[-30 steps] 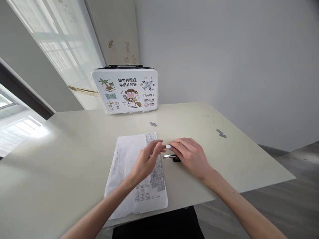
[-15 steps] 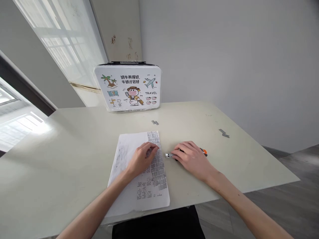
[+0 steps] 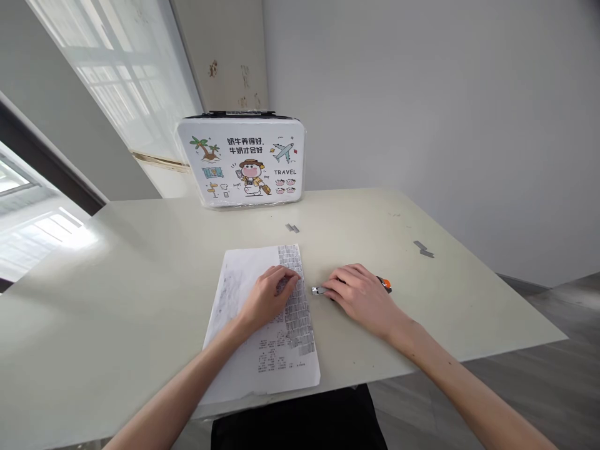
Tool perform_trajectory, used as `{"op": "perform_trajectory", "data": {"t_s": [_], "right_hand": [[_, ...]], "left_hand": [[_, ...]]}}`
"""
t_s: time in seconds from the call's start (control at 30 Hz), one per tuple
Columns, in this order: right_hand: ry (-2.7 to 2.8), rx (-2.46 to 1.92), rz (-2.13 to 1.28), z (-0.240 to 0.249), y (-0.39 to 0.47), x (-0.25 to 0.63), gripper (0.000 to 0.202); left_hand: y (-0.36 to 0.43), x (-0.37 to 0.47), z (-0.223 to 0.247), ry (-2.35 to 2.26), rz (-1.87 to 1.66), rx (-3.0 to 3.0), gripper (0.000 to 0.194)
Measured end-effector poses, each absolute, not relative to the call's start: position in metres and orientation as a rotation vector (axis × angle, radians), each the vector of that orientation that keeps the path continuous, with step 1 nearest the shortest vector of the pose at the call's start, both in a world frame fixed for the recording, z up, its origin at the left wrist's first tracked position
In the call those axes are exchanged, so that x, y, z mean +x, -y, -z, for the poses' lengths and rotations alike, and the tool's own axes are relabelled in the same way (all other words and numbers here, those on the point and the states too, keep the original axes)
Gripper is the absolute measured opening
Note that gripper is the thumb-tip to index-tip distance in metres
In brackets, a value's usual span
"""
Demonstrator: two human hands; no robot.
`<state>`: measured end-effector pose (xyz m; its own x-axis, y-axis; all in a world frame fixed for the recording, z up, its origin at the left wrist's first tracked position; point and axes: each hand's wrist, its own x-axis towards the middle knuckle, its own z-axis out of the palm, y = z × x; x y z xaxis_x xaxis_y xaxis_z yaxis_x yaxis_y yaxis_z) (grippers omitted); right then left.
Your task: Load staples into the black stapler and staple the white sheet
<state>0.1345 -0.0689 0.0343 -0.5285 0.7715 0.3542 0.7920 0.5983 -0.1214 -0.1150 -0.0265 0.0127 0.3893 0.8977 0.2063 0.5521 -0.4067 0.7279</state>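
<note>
On the white sheets of paper rests my left hand, its fingers curled and the thumb meeting the fingertips near the right edge. Whatever they pinch, if anything, is hidden. Dense rows of staples cover a strip along that edge, and printed text shows lower down. Beside the paper, my right hand is wrapped over a stapler lying on the table. Its silver nose points left at the paper, a small gap away, and its orange and black tail sticks out on the right; the fingers cover the middle.
A white case with cartoon drawings stands at the back of the pale table. Short staple strips lie behind the paper, and more grey staple strips lie towards the right edge. A wall rises behind.
The view has shifted very slightly. Both hands, the paper and the stapler hold nearly the same places.
</note>
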Motion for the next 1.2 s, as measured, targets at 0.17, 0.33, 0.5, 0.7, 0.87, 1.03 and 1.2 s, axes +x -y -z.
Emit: {"op": "perform_trajectory", "data": {"t_s": [0.17, 0.33, 0.5, 0.7, 0.87, 1.03, 1.2], "right_hand": [[2.453, -1.279, 0.058, -0.036, 0.069, 0.135, 0.018], [2.503, -1.29, 0.084, -0.034, 0.067, 0.132, 0.016], [2.507, -1.291, 0.051, -0.038, 0.069, 0.131, 0.019], [2.043, -1.519, -0.319, -0.045, 0.074, 0.181, 0.037], [1.434, -1.625, -0.837, -0.025, 0.07, 0.217, 0.054], [1.117, -1.396, -1.169, -0.004, 0.062, 0.206, 0.065], [1.131, -1.374, -1.196, -0.002, 0.058, 0.193, 0.065]], "left_hand": [[0.027, -0.115, -0.011, -1.223, -0.806, 2.094, 0.025], [0.026, -0.114, -0.011, -1.221, -0.803, 2.101, 0.023], [0.027, -0.115, -0.013, -1.189, -0.81, 2.138, 0.023], [0.03, -0.115, -0.011, -0.988, -0.84, 2.415, 0.016], [0.017, -0.108, -0.019, -0.824, -0.734, 2.551, 0.018], [-0.01, -0.097, -0.02, -0.568, -0.644, 2.52, 0.02], [-0.025, -0.072, -0.012, -0.469, -0.623, 2.476, 0.025]]}}
